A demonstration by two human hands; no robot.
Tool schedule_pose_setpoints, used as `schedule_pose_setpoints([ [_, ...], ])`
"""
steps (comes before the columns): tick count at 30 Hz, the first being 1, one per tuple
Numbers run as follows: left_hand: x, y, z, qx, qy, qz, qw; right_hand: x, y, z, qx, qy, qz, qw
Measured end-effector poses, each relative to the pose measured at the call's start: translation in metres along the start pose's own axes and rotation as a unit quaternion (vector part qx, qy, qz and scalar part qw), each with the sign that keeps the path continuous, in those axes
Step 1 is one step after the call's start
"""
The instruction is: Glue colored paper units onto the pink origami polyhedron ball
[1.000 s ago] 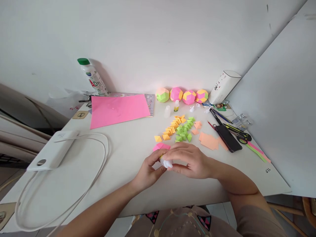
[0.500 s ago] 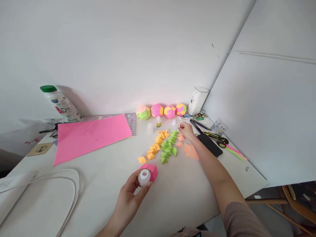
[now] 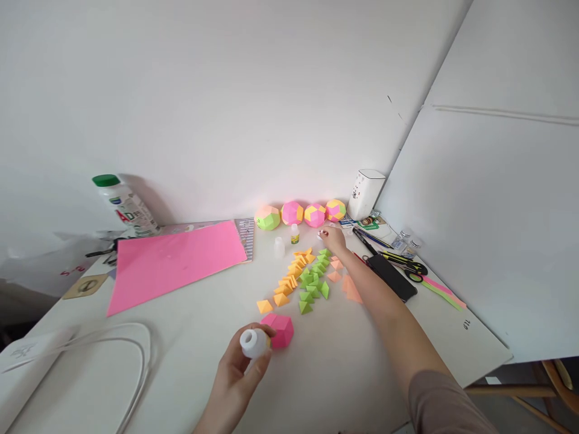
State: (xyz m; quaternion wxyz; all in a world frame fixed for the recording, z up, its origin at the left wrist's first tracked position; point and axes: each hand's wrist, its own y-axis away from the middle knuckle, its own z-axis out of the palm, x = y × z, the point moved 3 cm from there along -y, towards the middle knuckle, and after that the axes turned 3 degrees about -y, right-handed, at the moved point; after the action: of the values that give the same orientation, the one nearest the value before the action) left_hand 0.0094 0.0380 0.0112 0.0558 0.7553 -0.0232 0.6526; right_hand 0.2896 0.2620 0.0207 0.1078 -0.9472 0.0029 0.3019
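My left hand (image 3: 237, 374) is closed round a small white glue bottle (image 3: 253, 342), held just above the white table (image 3: 190, 337), beside a pink folded paper piece (image 3: 281, 330). My right hand (image 3: 333, 239) is stretched far across the table, fingers pinched on a tiny white cap-like thing near the back. Below that arm lie rows of orange folded units (image 3: 289, 281) and green folded units (image 3: 313, 282), with peach paper squares (image 3: 349, 286) partly under my forearm.
Several paper balls (image 3: 302, 213) line the wall, with a small yellow glue bottle (image 3: 294, 234) in front. A pink sheet (image 3: 174, 260), a green-capped bottle (image 3: 126, 205), a white cable (image 3: 136, 349), a black phone (image 3: 391, 276), scissors (image 3: 409, 265) and a white box (image 3: 365, 193) surround them.
A second ago both hands met on the white bottle near the front edge. My right hand has let go and reached to the back of the table; the left keeps the bottle.
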Motion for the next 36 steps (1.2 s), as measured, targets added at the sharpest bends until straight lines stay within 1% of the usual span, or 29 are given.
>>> schedule_pose_setpoints([
  [3, -0.002, -0.001, -0.001, -0.014, 0.014, 0.003, 1.0, -0.03, 0.03, -0.015, 0.008, -0.022, -0.108, 0.994],
  [6, -0.007, -0.002, 0.001, -0.037, 0.008, 0.013, 0.999, -0.064, 0.072, -0.03, 0.004, -0.055, -0.208, 0.977],
  [7, -0.007, -0.002, 0.001, -0.037, 0.005, 0.018, 0.999, -0.078, 0.088, -0.036, 0.021, -0.091, -0.283, 0.954],
  [8, -0.006, -0.002, 0.001, -0.035, 0.001, 0.024, 0.999, -0.09, 0.104, -0.042, 0.036, -0.126, -0.344, 0.93],
  [9, -0.005, -0.002, 0.001, -0.038, -0.001, 0.026, 0.999, -0.1, 0.117, -0.046, 0.034, -0.149, -0.38, 0.912],
  [10, -0.004, -0.002, 0.002, -0.035, 0.002, 0.027, 0.999, -0.108, 0.129, -0.049, 0.026, -0.165, -0.4, 0.901],
  [13, 0.003, -0.001, 0.001, -0.019, 0.008, 0.038, 0.999, -0.127, 0.156, -0.05, -0.027, -0.182, -0.419, 0.889],
  [15, 0.008, 0.0, 0.0, -0.008, 0.009, 0.067, 0.998, -0.135, 0.169, -0.045, -0.07, -0.192, -0.423, 0.883],
  [18, 0.011, 0.001, 0.0, -0.016, 0.016, 0.106, 0.994, -0.143, 0.185, -0.035, -0.122, -0.209, -0.43, 0.87],
  [22, 0.013, 0.005, -0.001, -0.011, 0.015, 0.155, 0.988, -0.151, 0.199, -0.023, -0.156, -0.223, -0.442, 0.855],
  [25, 0.016, 0.007, -0.001, -0.017, 0.0, 0.186, 0.982, -0.155, 0.202, -0.021, -0.162, -0.24, -0.45, 0.845],
  [28, 0.019, 0.009, -0.002, -0.004, -0.014, 0.194, 0.981, -0.157, 0.203, -0.021, -0.16, -0.25, -0.449, 0.843],
  [32, 0.021, 0.01, -0.004, 0.01, -0.027, 0.208, 0.978, -0.158, 0.204, -0.022, -0.124, -0.252, -0.46, 0.842],
  [34, 0.022, 0.01, -0.005, 0.019, -0.036, 0.205, 0.978, -0.157, 0.205, -0.021, -0.11, -0.254, -0.463, 0.842],
  [36, 0.021, 0.01, -0.005, 0.026, -0.043, 0.188, 0.981, -0.156, 0.204, -0.021, -0.104, -0.263, -0.459, 0.842],
])
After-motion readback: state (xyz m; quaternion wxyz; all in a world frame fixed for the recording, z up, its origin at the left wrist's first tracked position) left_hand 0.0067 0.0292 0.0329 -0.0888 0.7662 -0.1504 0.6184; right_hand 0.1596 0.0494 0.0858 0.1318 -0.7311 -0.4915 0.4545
